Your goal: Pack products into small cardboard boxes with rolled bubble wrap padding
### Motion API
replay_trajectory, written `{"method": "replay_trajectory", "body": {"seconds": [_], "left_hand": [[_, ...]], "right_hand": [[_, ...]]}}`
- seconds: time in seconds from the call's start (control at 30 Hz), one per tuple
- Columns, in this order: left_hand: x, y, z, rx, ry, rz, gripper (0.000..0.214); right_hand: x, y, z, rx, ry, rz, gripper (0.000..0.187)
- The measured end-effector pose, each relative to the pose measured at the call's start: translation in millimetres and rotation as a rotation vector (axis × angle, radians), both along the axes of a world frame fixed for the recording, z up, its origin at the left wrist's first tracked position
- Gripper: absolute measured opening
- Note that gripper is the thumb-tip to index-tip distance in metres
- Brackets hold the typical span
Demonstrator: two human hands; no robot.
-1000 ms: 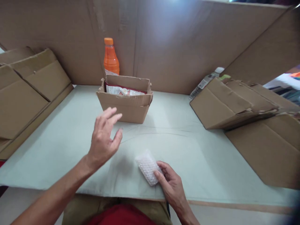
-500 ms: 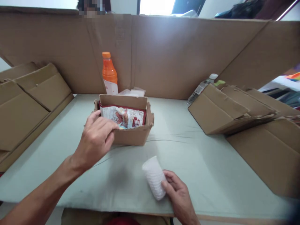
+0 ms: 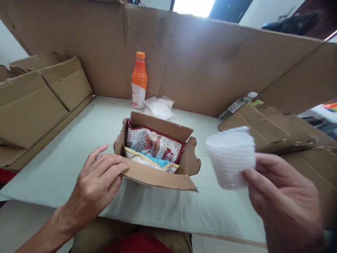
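Observation:
In my right hand (image 3: 284, 196), pinched between thumb and fingers, is a white bubble-wrap roll or pouch (image 3: 231, 158), raised to the right of the box. My left hand (image 3: 98, 177) grips the front left corner of a small open cardboard box (image 3: 158, 179), with one finger lifted off. Inside that box lies a red-and-white printed food packet (image 3: 151, 140). In front of it is a second packet with blue and yellow edging (image 3: 158, 161). The front flap is folded outward, and the right flap has a torn, wavy edge.
Behind the box stand an orange drink bottle (image 3: 139, 80) and some white wrapping sheets (image 3: 159, 107). A clear bottle (image 3: 237, 107) leans by cardboard boxes (image 3: 258, 124) on the right. More cardboard (image 3: 34, 102) stands on the left, and a tall cardboard wall (image 3: 210, 59) closes the back.
My right hand has lifted the bubble wrap up and to the right. The box has come nearer and turned, its front flap now leaning outward and the second packet showing more. The view has shifted.

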State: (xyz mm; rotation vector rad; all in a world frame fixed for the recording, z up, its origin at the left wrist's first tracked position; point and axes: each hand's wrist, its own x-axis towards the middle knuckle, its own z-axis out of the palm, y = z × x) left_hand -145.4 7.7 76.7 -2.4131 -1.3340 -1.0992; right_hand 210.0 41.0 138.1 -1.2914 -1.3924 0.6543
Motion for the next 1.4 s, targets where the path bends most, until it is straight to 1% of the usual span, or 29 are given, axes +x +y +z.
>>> {"method": "replay_trajectory", "body": {"seconds": [0.07, 0.13, 0.2, 0.3, 0.4, 0.53, 0.6, 0.63, 0.7, 0.73, 0.77, 0.8, 0.83, 0.87, 0.9, 0.93, 0.97, 1.0, 1.03, 1.1, 1.13, 1.17, 1.23, 1.27, 1.33, 1.4], "left_hand": [[4, 1, -1.7, 0.009, -0.037, 0.002, 0.032], [7, 0, -3.4, 0.003, -0.067, 0.004, 0.032], [7, 0, -5.7, -0.01, -0.095, 0.005, 0.032], [6, -1, -8.8, -0.021, -0.126, -0.003, 0.031], [5, 0, -10.2, -0.026, -0.141, -0.021, 0.03], [6, 7, -9.3, -0.015, -0.138, -0.027, 0.029], [9, 10, -8.3, 0.019, -0.153, -0.011, 0.032], [10, 10, -8.0, 0.044, -0.178, 0.011, 0.037], [10, 9, -9.3, 0.092, -0.263, 0.097, 0.054], [8, 8, -11.5, 0.099, -0.318, 0.153, 0.063], [5, 6, -15.1, 0.085, -0.38, 0.21, 0.068], [1, 3, -20.4, 0.036, -0.447, 0.256, 0.071], [-4, 1, -27.3, -0.046, -0.524, 0.283, 0.07], [-9, -1, -35.6, -0.153, -0.611, 0.29, 0.069], [-13, -4, -44.9, -0.271, -0.703, 0.28, 0.067], [-17, -5, -54.6, -0.385, -0.793, 0.263, 0.066], [-19, -6, -63.9, -0.489, -0.874, 0.243, 0.065], [-20, -5, -71.9, -0.57, -0.945, 0.228, 0.066], [-19, -4, -78.0, -0.627, -1.006, 0.219, 0.067], [-13, 3, -82.9, -0.691, -1.098, 0.201, 0.068], [-8, 8, -81.6, -0.704, -1.131, 0.18, 0.067], [-1, 14, -78.4, -0.712, -1.159, 0.158, 0.064], [17, 28, -69.1, -0.706, -1.189, 0.14, 0.058], [28, 34, -64.7, -0.697, -1.196, 0.142, 0.057], [52, 42, -59.3, -0.677, -1.189, 0.138, 0.059], [75, 44, -59.8, -0.684, -1.159, 0.067, 0.064]], "right_hand": [[-32, 21, 20.6, 0.108, -0.329, 0.143, 0.018], [-67, 46, 28.1, 0.174, -0.673, 0.311, 0.01], [-100, 70, 25.8, 0.153, -0.983, 0.442, 0.007], [-137, 94, 15.0, 0.113, -1.352, 0.555, 0.005], [-156, 103, 4.8, 0.127, -1.56, 0.621, 0.01], [-170, 106, -4.9, 0.062, -1.654, 0.674, 0.015], [-173, 108, -4.2, 0.034, -1.646, 0.687, 0.015], [-171, 110, -0.8, 0.023, -1.609, 0.704, 0.014], [-156, 110, 12.2, 0.025, -1.448, 0.724, 0.011], [-142, 108, 20.6, 0.048, -1.332, 0.699, 0.01], [-123, 104, 28.5, 0.08, -1.205, 0.634, 0.011], [-100, 98, 34.5, 0.115, -1.082, 0.539, 0.014], [-75, 90, 37.1, 0.154, -0.958, 0.414, 0.019], [-50, 80, 34.9, 0.162, -0.857, 0.302, 0.024], [-26, 68, 27.2, 0.143, -0.787, 0.221, 0.026], [-7, 56, 14.1, 0.1, -0.727, 0.177, 0.027], [7, 43, -3.7, 0.039, -0.663, 0.167, 0.031], [14, 31, -24.6, -0.05, -0.609, 0.196, 0.037], [14, 20, -46.9, -0.098, -0.564, 0.218, 0.045], [-3, 5, -87.2, -0.134, -0.498, 0.272, 0.049], [-16, 2, -102.0, -0.137, -0.459, 0.283, 0.049], [-30, 3, -112.3, -0.145, -0.42, 0.29, 0.048], [-46, 14, -121.2, -0.17, -0.35, 0.278, 0.044], [-47, 22, -122.1, -0.184, -0.32, 0.261, 0.043], [-34, 37, -122.2, -0.202, -0.268, 0.218, 0.042], [-9, 47, -124.2, -0.214, -0.242, 0.168, 0.043]]}}
